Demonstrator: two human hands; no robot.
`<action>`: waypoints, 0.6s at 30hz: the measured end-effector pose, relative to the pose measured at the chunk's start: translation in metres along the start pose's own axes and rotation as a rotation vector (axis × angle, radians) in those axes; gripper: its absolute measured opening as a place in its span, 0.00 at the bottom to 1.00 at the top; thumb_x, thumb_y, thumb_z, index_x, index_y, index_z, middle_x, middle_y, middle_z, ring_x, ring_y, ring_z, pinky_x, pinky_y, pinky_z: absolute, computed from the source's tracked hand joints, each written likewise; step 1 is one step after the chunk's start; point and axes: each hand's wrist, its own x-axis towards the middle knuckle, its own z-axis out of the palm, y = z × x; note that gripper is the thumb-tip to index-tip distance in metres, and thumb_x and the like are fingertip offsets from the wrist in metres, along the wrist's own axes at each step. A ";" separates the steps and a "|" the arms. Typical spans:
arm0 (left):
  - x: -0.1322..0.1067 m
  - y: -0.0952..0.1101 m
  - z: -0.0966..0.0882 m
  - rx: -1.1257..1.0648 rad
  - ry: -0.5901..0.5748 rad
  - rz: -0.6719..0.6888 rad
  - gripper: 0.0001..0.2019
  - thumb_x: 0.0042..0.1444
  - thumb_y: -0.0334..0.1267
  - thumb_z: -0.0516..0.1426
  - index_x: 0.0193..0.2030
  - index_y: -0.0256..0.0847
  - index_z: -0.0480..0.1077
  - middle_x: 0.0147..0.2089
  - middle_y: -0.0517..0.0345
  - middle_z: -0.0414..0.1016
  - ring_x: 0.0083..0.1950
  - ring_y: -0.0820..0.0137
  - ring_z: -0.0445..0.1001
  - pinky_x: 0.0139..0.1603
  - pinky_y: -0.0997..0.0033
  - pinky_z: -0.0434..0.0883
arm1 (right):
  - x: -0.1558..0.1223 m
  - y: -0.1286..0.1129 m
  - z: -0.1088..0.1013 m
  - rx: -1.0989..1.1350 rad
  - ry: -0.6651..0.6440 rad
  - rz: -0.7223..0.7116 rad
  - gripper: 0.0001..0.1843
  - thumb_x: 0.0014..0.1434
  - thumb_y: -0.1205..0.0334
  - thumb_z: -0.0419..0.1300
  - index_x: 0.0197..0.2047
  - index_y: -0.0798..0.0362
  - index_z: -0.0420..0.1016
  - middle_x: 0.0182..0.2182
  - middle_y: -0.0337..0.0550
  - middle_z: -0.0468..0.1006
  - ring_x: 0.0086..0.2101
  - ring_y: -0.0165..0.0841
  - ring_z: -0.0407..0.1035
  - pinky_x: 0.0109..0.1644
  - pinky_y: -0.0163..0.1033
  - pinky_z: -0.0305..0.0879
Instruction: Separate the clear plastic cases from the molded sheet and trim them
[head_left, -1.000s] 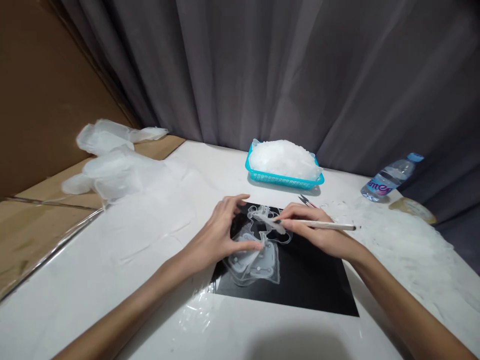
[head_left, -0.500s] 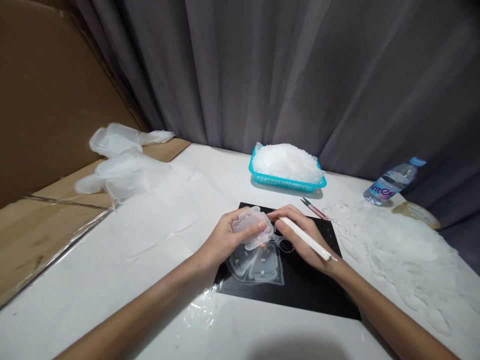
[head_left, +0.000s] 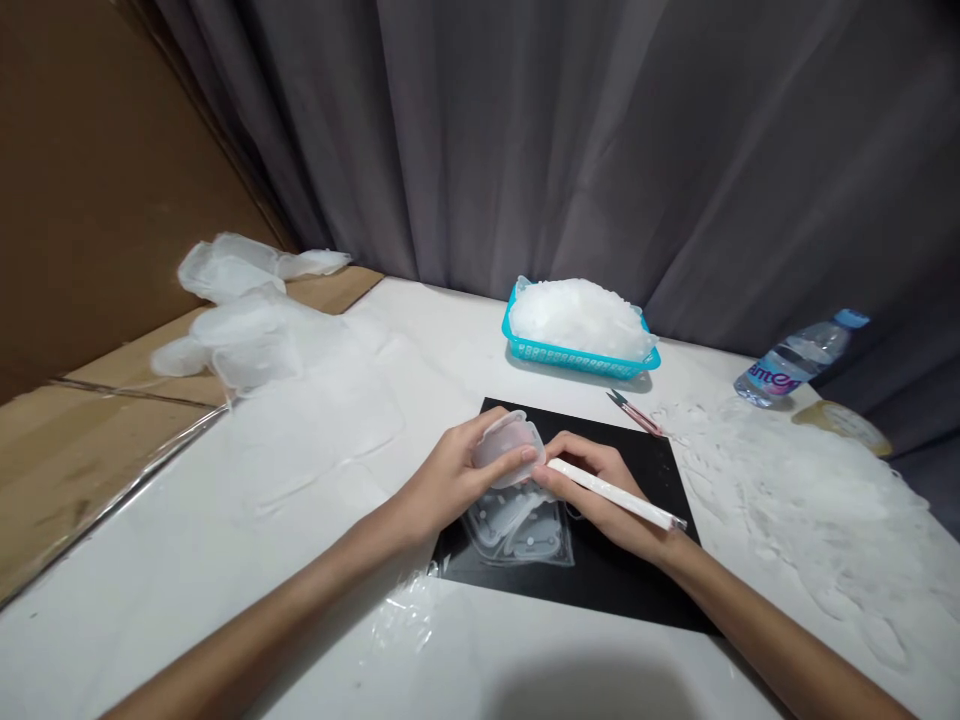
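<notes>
My left hand (head_left: 469, 465) pinches a translucent, frosted plastic piece (head_left: 510, 445) with a rounded, notched outline, thumb lying across its near face. Close against its right edge is my right hand (head_left: 600, 490), its fingers closed around a slim white pen-shaped tool (head_left: 619, 493). The tool's working end is hidden at the fingertips, so its kind cannot be made out. Below the hands, more clear plastic pieces (head_left: 525, 535) with small pegs lie overlapping on a black mat (head_left: 622, 590).
Behind the mat stands a blue basket (head_left: 585, 358) heaped with white translucent pieces. Thread snips (head_left: 637, 415) lie at the mat's far edge. To the right are a water bottle (head_left: 799, 365) and a pile of clear scraps (head_left: 832, 490). Frosted pieces (head_left: 255, 335) are piled on cardboard at left.
The frosted piece has been turned in my left hand, its pegs no longer facing me. My right fingers have moved in close to its edge, and the white tool lies at a flatter angle.
</notes>
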 end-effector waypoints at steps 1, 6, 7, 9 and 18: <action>0.000 0.000 0.000 0.012 -0.010 0.003 0.15 0.64 0.50 0.63 0.37 0.41 0.69 0.33 0.63 0.65 0.35 0.71 0.64 0.35 0.70 0.61 | 0.000 0.000 0.000 -0.012 -0.018 -0.008 0.09 0.66 0.54 0.66 0.39 0.50 0.77 0.33 0.35 0.72 0.35 0.30 0.65 0.40 0.36 0.60; 0.001 -0.002 -0.001 0.015 -0.042 0.013 0.14 0.64 0.49 0.62 0.36 0.40 0.70 0.34 0.62 0.68 0.36 0.70 0.66 0.37 0.69 0.62 | 0.001 0.000 -0.002 -0.063 -0.087 -0.021 0.09 0.67 0.55 0.65 0.37 0.51 0.74 0.33 0.34 0.70 0.35 0.30 0.64 0.40 0.36 0.59; 0.002 -0.002 -0.002 0.015 -0.049 0.013 0.14 0.64 0.49 0.63 0.36 0.40 0.70 0.34 0.62 0.68 0.36 0.70 0.66 0.37 0.69 0.62 | 0.001 0.000 -0.003 -0.080 -0.105 -0.024 0.09 0.68 0.55 0.64 0.37 0.51 0.73 0.33 0.34 0.69 0.35 0.30 0.64 0.40 0.36 0.59; 0.003 -0.002 -0.004 0.019 -0.069 0.010 0.14 0.63 0.49 0.63 0.35 0.40 0.70 0.32 0.63 0.67 0.34 0.70 0.65 0.36 0.70 0.62 | 0.002 0.001 -0.005 -0.143 -0.154 -0.062 0.09 0.70 0.56 0.61 0.38 0.50 0.71 0.35 0.35 0.69 0.36 0.31 0.64 0.41 0.36 0.60; 0.005 -0.002 -0.010 0.100 -0.160 0.006 0.15 0.64 0.50 0.61 0.36 0.39 0.72 0.33 0.62 0.71 0.36 0.68 0.68 0.36 0.70 0.63 | 0.004 0.012 -0.009 -0.554 -0.199 -0.332 0.07 0.74 0.59 0.54 0.41 0.50 0.65 0.39 0.41 0.70 0.42 0.35 0.65 0.52 0.42 0.62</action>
